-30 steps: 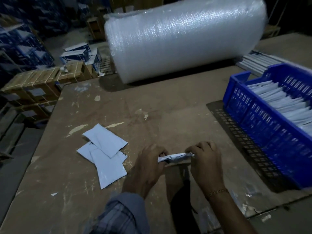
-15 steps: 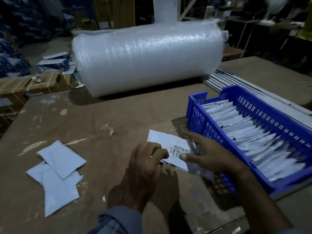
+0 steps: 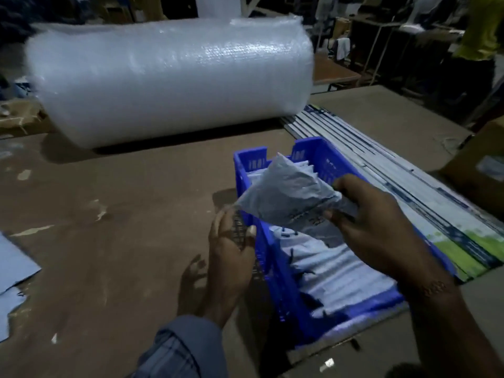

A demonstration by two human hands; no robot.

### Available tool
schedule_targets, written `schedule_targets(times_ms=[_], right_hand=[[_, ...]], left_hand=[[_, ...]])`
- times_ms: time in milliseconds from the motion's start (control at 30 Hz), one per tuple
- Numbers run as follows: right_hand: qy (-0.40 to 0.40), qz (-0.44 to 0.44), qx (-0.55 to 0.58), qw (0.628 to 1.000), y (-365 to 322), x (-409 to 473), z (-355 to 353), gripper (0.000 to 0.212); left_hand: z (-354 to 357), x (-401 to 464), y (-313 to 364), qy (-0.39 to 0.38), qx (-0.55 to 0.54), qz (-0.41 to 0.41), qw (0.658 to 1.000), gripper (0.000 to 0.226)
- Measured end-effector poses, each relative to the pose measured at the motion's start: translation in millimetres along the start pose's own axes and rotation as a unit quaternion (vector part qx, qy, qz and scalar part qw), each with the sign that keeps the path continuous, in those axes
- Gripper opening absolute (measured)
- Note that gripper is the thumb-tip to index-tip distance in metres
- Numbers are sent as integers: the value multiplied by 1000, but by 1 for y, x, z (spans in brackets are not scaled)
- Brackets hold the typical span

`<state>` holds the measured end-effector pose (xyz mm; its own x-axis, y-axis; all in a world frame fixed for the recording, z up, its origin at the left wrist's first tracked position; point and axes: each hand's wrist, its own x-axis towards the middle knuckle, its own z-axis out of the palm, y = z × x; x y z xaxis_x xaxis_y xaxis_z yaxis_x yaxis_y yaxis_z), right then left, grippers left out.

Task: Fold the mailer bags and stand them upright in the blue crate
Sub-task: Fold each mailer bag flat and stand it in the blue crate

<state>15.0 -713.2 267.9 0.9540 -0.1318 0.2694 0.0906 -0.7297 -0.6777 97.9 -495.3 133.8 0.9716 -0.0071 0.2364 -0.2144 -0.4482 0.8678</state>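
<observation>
Pinched at its right end by right hand (image 3: 379,222): folded mailer bag (image 3: 286,197), above blue crate (image 3: 275,257), right of centre. Left hand (image 3: 231,246) spread, touching bag's left corner.

We see left hand (image 3: 231,252) bare, no ring or watch visible. Left forearm in long sleeve (image 3: 182,350): grey-blue cloth with faint darker check lines, plain cuff band at wrist, cuff loose and a little rumpled. Right hand (image 3: 373,222) bare too. Right forearm uncovered, no sleeve in view. Thin chain bracelet (image 3: 433,287) round right wrist, small links, coppery-gold glint. Measured from bracelet: sleeve cuff lies well to left and lower. Dim light blurs finer detail.
</observation>
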Motion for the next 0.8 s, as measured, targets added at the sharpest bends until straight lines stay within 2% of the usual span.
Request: schedule_targets(times_ms=[167,233,267,333,400,500,567,633,700,800], right_hand=[[-67,71,-69,993,75,-24,-52,49],[-87,83,-82,989,96,-32,-63,55],[-97,87,-88,987,105,-35,-67,56],[-124,92,-103,983,120,-36,-72,52],[-158,94,-121,976,131,-35,-77,54],[-198,90,-141,966,142,-34,-88,61],[-213,87,-137,963,148,-36,-97,58],[-209,82,-131,966,154,-40,-102,56],[-207,81,-133,966,157,-42,-104,54],[-223,77,-151,960,157,-38,-102,55]], left_hand=[[51,-5,26,-22,85,159,983,32],[70,0,32,-64,134,225,963,20],[79,4,34,-113,151,253,949,17],[96,11,38,-270,175,254,912,18],[114,14,43,-418,229,219,851,34],[141,8,49,-534,310,195,762,69],[153,3,51,-554,340,200,733,81],[158,-1,48,-544,367,212,724,88],[159,-7,43,-523,386,232,723,90],[161,-16,39,-470,404,269,737,82]])
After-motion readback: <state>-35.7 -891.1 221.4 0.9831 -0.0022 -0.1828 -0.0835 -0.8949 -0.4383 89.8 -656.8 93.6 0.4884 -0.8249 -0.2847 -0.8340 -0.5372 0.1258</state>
